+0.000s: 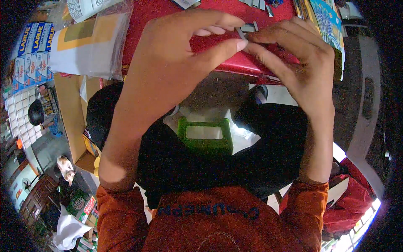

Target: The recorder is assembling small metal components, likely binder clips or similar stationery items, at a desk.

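Observation:
My left hand [176, 54] and my right hand [294, 63] meet in front of me, above the near edge of a red table [235, 63]. Between their fingertips they pinch a small thin grey piece [242, 34]; its exact shape is too small to tell. The left thumb presses against it from below and the right fingers close on it from the right. More small grey pieces [248, 27] lie on the red surface just beyond the fingers. On my lap rests a green box-shaped frame [205, 134] on white plastic.
A clear plastic bag with white and yellow contents [88, 42] lies at the table's left end. Stacked blue-and-white cartons [31, 50] stand at the far left. A colourful printed pack [327, 21] sits at the table's right. A brown cardboard box [71, 113] stands on the floor to my left.

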Available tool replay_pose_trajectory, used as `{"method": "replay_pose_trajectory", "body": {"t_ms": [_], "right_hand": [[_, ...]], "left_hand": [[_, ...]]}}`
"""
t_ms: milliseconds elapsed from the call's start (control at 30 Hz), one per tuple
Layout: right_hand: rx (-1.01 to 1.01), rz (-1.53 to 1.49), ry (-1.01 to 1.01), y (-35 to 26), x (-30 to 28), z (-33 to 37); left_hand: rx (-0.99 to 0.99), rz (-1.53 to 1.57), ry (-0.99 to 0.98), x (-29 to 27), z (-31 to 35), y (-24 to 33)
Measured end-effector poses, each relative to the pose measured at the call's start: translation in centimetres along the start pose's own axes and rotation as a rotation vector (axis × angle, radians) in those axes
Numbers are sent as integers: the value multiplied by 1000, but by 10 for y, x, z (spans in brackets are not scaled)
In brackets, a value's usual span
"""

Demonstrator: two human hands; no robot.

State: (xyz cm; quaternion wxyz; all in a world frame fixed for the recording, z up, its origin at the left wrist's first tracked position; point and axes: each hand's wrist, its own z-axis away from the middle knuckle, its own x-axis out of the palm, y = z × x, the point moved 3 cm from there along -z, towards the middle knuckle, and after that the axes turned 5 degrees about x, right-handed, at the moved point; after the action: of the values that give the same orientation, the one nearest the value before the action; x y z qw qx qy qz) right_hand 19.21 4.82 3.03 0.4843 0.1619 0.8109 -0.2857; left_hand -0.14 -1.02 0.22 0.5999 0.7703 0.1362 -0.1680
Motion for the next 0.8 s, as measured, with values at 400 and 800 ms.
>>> {"method": "replay_pose_trajectory", "body": {"t_ms": [400,800], "right_hand": [[-74,25,-57,9,-4,-3],[206,-268,-128,38,-5,-9]], "left_hand": [[240,-449,14,3,0,-8],[236,-584,-10,3,-2,-1]]}}
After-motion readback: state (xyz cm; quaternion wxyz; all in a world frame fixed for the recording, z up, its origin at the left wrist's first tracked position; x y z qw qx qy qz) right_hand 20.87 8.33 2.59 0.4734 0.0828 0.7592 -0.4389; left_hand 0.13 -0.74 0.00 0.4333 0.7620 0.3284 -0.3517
